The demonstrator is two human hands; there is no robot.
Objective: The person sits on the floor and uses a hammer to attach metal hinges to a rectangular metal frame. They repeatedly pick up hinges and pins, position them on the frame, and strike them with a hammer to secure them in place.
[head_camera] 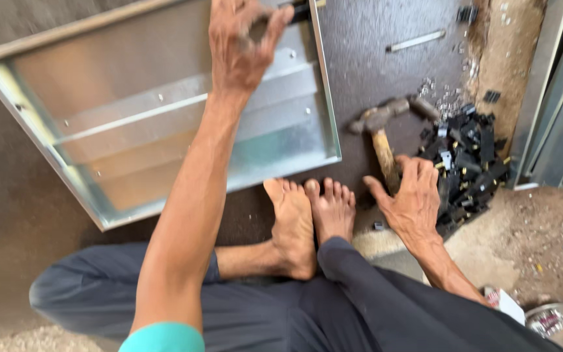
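A shallow metal tray (131, 130) of galvanised sheet is laid on the dark floor (373, 72), slightly askew, ahead of the seated person's bare feet (307, 221). Its raised rim is folded all round, a stiffening rib is riveted across the middle, and soft reflections are shown on the dull silver surface. The far right corner of the tray is gripped by the left hand (242, 42), the fingers curled tightly around a small dark part at the rim. The right hand (415, 199) is lowered over the wooden handle of a hammer (379, 130), fingers spread and not closed on it. Just beside that hand a heap of small black parts (467, 163) is piled.
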